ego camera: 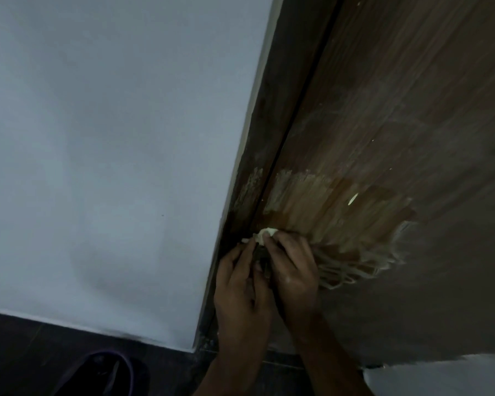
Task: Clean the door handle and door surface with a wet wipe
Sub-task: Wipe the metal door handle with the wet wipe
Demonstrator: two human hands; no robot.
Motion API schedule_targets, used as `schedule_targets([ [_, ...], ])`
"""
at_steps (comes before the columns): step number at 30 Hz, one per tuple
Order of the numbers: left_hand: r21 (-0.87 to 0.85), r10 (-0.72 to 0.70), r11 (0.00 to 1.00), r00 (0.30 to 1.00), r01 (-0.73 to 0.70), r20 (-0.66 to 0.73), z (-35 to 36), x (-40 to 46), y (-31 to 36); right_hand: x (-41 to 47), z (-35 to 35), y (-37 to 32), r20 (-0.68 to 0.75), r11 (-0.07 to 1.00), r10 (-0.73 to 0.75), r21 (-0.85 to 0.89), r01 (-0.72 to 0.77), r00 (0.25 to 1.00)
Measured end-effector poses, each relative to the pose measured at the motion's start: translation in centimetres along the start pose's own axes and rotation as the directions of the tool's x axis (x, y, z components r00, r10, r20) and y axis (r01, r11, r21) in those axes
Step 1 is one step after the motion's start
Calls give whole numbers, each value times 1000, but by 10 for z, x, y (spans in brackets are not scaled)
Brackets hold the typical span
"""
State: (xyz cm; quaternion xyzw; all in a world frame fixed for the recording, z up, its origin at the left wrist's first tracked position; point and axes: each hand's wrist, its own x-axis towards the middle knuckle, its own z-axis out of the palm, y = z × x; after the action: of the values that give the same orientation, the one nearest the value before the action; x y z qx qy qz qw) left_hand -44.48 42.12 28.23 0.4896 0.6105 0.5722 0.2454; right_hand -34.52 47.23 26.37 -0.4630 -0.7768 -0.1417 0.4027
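A brown wooden door (pixel 397 110) fills the right side, with pale scraped streaks above and right of my hands. My right hand (pixel 293 270) pinches a small crumpled whitish wet wipe (pixel 265 234) against the door near its left edge. My left hand (pixel 240 287) is curled right beside it, fingertips at the wipe's lower left end. Between the two hands a dark piece of hardware (pixel 262 257), probably the door handle, shows only as a sliver; most of it is hidden.
A white wall (pixel 97 138) takes up the left. The dark door frame (pixel 257 155) runs diagonally between wall and door. Dark floor (pixel 26 352) lies below, with a dark sandal (pixel 103 372) at the bottom left. A white patch (pixel 440 378) sits at the bottom right.
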Motion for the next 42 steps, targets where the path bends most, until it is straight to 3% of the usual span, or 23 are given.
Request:
schedule_targets([
  [5, -6, 80, 997, 997, -80, 7, -5, 1, 1, 46, -6, -11, -232, 999, -3, 49, 15, 973],
  [7, 23, 105, 994, 995, -105, 3, -6, 0, -3, 53, -5, -11, -257, 999, -16, 34, 25, 966],
  [13, 19, 65, 998, 998, -65, 8, -7, -2, -12, 10, 3, -5, 58, 997, -78, -15, 79, 995],
  [17, 30, 82, 996, 996, -83, 40, -6, -2, -16, 56, -2, -15, -196, 992, -129, -35, 124, 972],
  [19, 26, 93, 995, 995, -94, 44, -5, -1, -16, 85, -5, -20, -354, 987, -136, -127, 96, 926],
  [21, 28, 96, 995, 994, -97, 50, -4, -1, -15, 93, -3, -22, -419, 972, -137, -234, 40, 898],
  [27, 92, 37, 995, 993, -47, 109, -8, -8, -28, 37, 14, -16, -12, 939, -225, -271, 213, 974],
  [30, 108, 81, 990, 994, -89, 71, -10, -11, -30, 60, 10, -21, -174, 973, -171, -183, 139, 970],
  [32, 71, 90, 993, 995, -92, 42, -11, -12, -28, 87, 3, -24, -345, 986, -142, -130, 103, 928],
  [34, 39, 86, 995, 996, -87, 27, -11, -13, -26, 99, 3, -29, -412, 991, -122, -104, 86, 903],
  [36, 48, 77, 996, 997, -78, 14, -12, -12, -26, 87, 8, -33, -324, 987, -144, -120, 111, 935],
  [40, 93, 19, 996, 1000, -19, -7, -15, -11, -27, 34, 17, -23, 82, 961, -193, -187, 205, 978],
  [42, 94, 3, 996, 1000, -2, -15, -16, -12, -27, 29, 13, -17, 93, 963, -171, -195, 187, 981],
])
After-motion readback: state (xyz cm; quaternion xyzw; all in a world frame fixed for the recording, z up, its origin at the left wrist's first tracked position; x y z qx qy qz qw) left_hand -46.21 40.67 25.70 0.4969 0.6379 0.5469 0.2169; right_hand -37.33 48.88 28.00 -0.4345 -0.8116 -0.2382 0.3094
